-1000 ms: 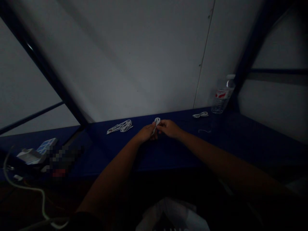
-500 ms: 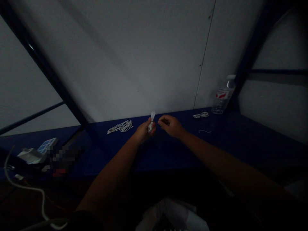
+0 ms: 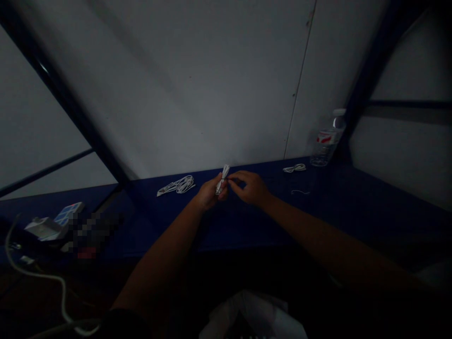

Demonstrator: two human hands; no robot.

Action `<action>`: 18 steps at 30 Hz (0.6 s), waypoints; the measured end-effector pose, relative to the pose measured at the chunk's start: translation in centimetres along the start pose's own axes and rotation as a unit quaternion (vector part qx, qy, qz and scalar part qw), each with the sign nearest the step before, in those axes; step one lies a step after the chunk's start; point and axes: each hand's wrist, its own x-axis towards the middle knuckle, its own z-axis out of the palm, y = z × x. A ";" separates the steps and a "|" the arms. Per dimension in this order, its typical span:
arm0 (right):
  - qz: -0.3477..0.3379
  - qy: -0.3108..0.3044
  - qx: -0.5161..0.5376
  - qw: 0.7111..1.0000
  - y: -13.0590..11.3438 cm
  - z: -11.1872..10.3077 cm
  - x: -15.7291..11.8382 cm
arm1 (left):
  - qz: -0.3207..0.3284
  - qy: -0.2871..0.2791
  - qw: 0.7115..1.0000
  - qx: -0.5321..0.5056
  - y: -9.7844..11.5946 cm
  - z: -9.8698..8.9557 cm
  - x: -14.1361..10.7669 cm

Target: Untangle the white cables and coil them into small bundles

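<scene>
My left hand (image 3: pixel 209 192) is closed around a small bundle of white cable (image 3: pixel 225 171), which stands up out of the fingers and leans a little to the right. A thin dark tie crosses the bundle at its middle. Right beside it, my right hand (image 3: pixel 252 187) has thumb and forefinger pinched together at the tie. What lies between those fingertips is too small and dark to make out. On the blue surface to the left lies a looser coil of white cable (image 3: pixel 178 185). Another tied white cable bundle (image 3: pixel 294 168) lies to the right.
A clear plastic bottle (image 3: pixel 326 139) stands at the back right. A short piece of white wire (image 3: pixel 300 192) lies in front of it. At the left sit a blue-and-white box (image 3: pixel 68 213) and a hanging pale cord (image 3: pixel 63 292). A grey wall (image 3: pixel 197 94) rises behind the blue shelf (image 3: pixel 240 230).
My right hand has moved left to the bundle, and its fingertips have come together at the tie. The cable bundle tilts slightly more to the right in my left hand.
</scene>
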 end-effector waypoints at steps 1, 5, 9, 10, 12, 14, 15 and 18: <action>0.006 0.003 0.005 1.000 0.1 0.1 0.0 | 0.003 0.000 1.000 0.005 -0.1 -0.1 0.1; 0.028 0.003 0.005 1.000 0.5 0.1 0.1 | 0.014 0.015 0.999 0.048 -0.5 0.0 0.2; 0.010 0.017 -0.020 1.000 0.4 -0.1 0.1 | 0.028 0.056 0.995 0.080 -0.6 0.4 0.2; 0.005 0.020 -0.027 0.999 0.3 -0.1 0.1 | 0.034 0.071 0.992 0.097 -0.6 0.5 0.2; 0.000 0.012 -0.040 0.999 0.2 -0.2 0.1 | 0.041 0.096 0.982 0.154 -0.6 0.7 0.3; -0.003 -0.007 -0.051 0.999 0.1 -0.1 0.1 | 0.049 0.116 0.970 0.210 -0.5 0.9 0.3; -0.005 -0.014 -0.055 0.998 0.2 -0.1 0.1 | 0.053 0.123 0.965 0.227 -0.5 0.9 0.4; -0.015 -0.012 -0.063 0.998 0.3 0.0 0.1 | 0.061 0.140 0.959 0.239 -0.7 1.0 0.5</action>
